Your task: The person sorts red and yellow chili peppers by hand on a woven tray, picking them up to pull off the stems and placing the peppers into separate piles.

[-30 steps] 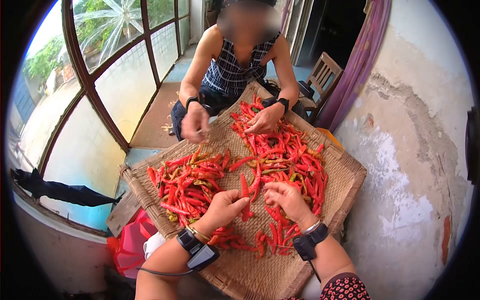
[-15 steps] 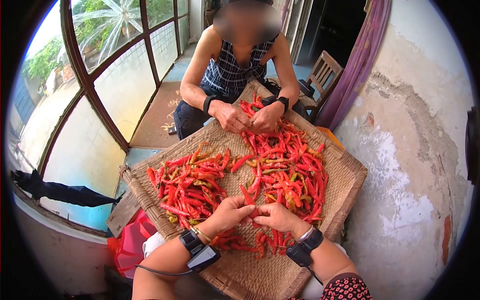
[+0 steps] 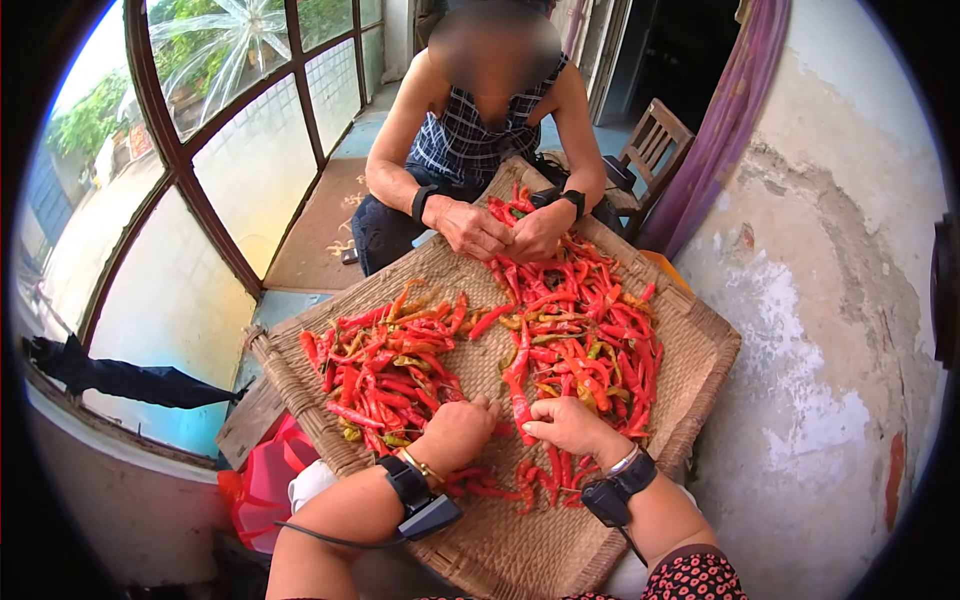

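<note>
1. Red chili peppers (image 3: 600, 345) are lying across a large woven tray (image 3: 520, 550), mostly in two heaps, one toward each side, with a few strays scattering the near part.
2. The wearer's left hand (image 3: 458, 432) is curling just beside the left-hand heap (image 3: 385, 380), its back facing the camera. A bit of red is showing by its fingers; whether the hand is holding a pepper, one cannot tell.
3. The wearer's right hand (image 3: 572, 425) is hovering low over the tray, thumb and forefinger standing narrow against the lower end of a long red pepper (image 3: 519, 400). How firmly it is gripping cannot be told.
4. Black devices (image 3: 405, 485) are circling both of the wearer's wrists, with a gold-coloured bracelet (image 3: 425, 468) sitting on the left and a silver-coloured one (image 3: 624, 460) on the right.
5. Across the tray, a person in a checked sleeveless top (image 3: 460, 135) is bringing both hands (image 3: 470, 230) together above the far end of the peppers; their fingers are hiding whatever lies between.
6. A wooden chair (image 3: 655, 148) is standing behind, near a purple curtain (image 3: 705, 160), while a pink bag (image 3: 275, 490) is resting below the tray's left side.
</note>
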Action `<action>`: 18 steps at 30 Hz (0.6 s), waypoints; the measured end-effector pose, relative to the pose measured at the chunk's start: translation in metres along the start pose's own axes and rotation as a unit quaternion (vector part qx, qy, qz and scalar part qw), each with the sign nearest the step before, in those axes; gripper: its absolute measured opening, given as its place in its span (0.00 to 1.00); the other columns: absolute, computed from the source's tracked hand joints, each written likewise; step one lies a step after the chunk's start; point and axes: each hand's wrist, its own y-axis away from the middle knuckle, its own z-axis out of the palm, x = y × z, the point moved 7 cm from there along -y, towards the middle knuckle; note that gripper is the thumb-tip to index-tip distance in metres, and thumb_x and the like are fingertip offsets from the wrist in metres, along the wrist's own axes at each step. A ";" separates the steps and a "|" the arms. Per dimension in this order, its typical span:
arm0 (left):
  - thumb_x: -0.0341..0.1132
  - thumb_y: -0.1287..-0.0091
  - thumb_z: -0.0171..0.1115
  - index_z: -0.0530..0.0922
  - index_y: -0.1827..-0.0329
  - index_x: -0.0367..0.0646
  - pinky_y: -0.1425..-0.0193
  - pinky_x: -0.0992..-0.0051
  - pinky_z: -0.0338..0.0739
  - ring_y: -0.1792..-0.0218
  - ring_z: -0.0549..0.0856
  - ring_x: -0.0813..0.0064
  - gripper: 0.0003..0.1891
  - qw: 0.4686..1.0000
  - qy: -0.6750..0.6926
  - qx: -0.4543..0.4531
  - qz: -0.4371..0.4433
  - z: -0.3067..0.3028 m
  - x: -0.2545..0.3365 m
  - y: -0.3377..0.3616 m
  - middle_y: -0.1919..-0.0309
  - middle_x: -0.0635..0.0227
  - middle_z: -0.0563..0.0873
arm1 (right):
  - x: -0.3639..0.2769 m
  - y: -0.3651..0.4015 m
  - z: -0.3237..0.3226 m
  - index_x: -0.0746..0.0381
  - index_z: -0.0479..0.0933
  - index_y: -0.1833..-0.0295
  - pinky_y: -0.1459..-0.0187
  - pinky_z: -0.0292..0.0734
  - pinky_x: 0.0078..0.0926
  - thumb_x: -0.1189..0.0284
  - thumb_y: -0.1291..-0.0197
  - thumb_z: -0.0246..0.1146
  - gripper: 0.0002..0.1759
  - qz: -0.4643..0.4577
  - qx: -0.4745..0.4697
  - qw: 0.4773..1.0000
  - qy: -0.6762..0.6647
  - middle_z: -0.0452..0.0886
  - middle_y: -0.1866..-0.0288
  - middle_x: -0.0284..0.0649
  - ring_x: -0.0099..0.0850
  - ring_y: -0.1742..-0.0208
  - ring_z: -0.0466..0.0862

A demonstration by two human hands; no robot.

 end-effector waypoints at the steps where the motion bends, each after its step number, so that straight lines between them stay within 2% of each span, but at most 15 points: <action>1: 0.33 0.45 0.59 0.76 0.60 0.39 0.70 0.64 0.78 0.70 0.83 0.61 0.11 1.000 -0.019 -0.019 0.006 0.004 0.000 -0.001 0.67 0.59 0.78 | 0.000 -0.001 0.000 0.65 0.77 0.68 0.74 0.73 0.20 0.67 0.41 0.61 0.12 0.001 0.002 1.000 0.002 0.81 0.75 0.33 0.19 0.79 0.77; 5: 0.32 0.44 0.56 0.78 0.68 0.39 0.71 0.64 0.78 0.72 0.83 0.61 0.06 0.998 -0.049 -0.033 0.022 0.007 0.004 0.001 0.67 0.58 0.78 | 0.001 0.001 -0.002 0.65 0.77 0.68 0.75 0.73 0.20 0.66 0.41 0.60 0.12 0.033 -0.023 0.999 0.023 0.80 0.76 0.33 0.18 0.79 0.76; 8: 0.32 0.44 0.56 0.77 0.68 0.40 0.72 0.65 0.78 0.72 0.83 0.62 0.06 0.999 -0.039 -0.018 0.032 0.008 0.006 0.002 0.68 0.58 0.78 | 0.007 0.000 -0.004 0.64 0.77 0.67 0.75 0.72 0.18 0.67 0.40 0.59 0.11 0.042 -0.037 0.998 -0.017 0.78 0.77 0.32 0.18 0.79 0.76; 10: 0.32 0.45 0.56 0.77 0.69 0.40 0.72 0.65 0.78 0.72 0.83 0.61 0.06 0.999 -0.035 0.000 0.042 0.001 0.010 0.004 0.69 0.59 0.78 | -0.008 -0.002 -0.024 0.64 0.77 0.61 0.74 0.71 0.14 0.70 0.38 0.57 0.08 -0.029 0.047 0.992 -0.111 0.80 0.72 0.32 0.16 0.76 0.77; 11: 0.33 0.45 0.57 0.77 0.69 0.40 0.72 0.65 0.78 0.72 0.83 0.61 0.05 0.998 -0.031 0.018 0.053 -0.006 0.013 0.005 0.70 0.60 0.78 | -0.010 -0.003 -0.025 0.64 0.77 0.61 0.74 0.71 0.14 0.70 0.38 0.57 0.08 -0.029 0.047 0.992 -0.110 0.80 0.72 0.32 0.16 0.76 0.77; 13: 0.33 0.45 0.58 0.76 0.70 0.41 0.73 0.65 0.77 0.73 0.83 0.61 0.05 0.998 -0.009 0.039 0.048 -0.022 0.018 0.004 0.71 0.61 0.78 | -0.018 0.004 -0.053 0.67 0.75 0.51 0.72 0.73 0.13 0.71 0.36 0.56 0.13 -0.131 0.216 0.930 -0.266 0.81 0.68 0.35 0.18 0.72 0.79; 14: 0.33 0.44 0.59 0.76 0.70 0.41 0.73 0.65 0.77 0.73 0.82 0.62 0.05 0.997 0.011 0.060 0.044 -0.032 0.020 0.004 0.73 0.63 0.78 | -0.011 0.001 -0.057 0.69 0.71 0.44 0.69 0.74 0.14 0.71 0.36 0.55 0.17 -0.139 0.209 0.935 -0.250 0.81 0.63 0.38 0.19 0.68 0.80; 15: 0.33 0.44 0.59 0.76 0.70 0.41 0.73 0.65 0.77 0.73 0.82 0.62 0.05 0.997 0.011 0.059 0.045 -0.039 0.021 0.004 0.73 0.63 0.78 | -0.010 0.002 -0.057 0.69 0.71 0.44 0.69 0.74 0.14 0.71 0.36 0.55 0.17 -0.139 0.210 0.935 -0.250 0.81 0.63 0.38 0.19 0.68 0.80; 17: 0.32 0.44 0.62 0.76 0.70 0.41 0.72 0.65 0.77 0.74 0.82 0.61 0.05 0.970 0.143 0.194 0.034 -0.068 0.017 0.009 0.75 0.62 0.79 | -0.005 -0.001 -0.045 0.68 0.72 0.45 0.69 0.74 0.14 0.71 0.36 0.56 0.17 -0.088 0.151 0.963 -0.204 0.81 0.61 0.38 0.20 0.66 0.80; 18: 0.35 0.40 0.62 0.75 0.68 0.39 0.74 0.70 0.76 0.75 0.83 0.67 0.09 0.950 0.192 0.246 0.031 -0.071 0.010 0.011 0.75 0.64 0.81 | -0.006 -0.001 -0.038 0.68 0.73 0.45 0.66 0.75 0.16 0.70 0.35 0.56 0.17 -0.092 0.128 0.972 -0.172 0.80 0.59 0.38 0.21 0.65 0.80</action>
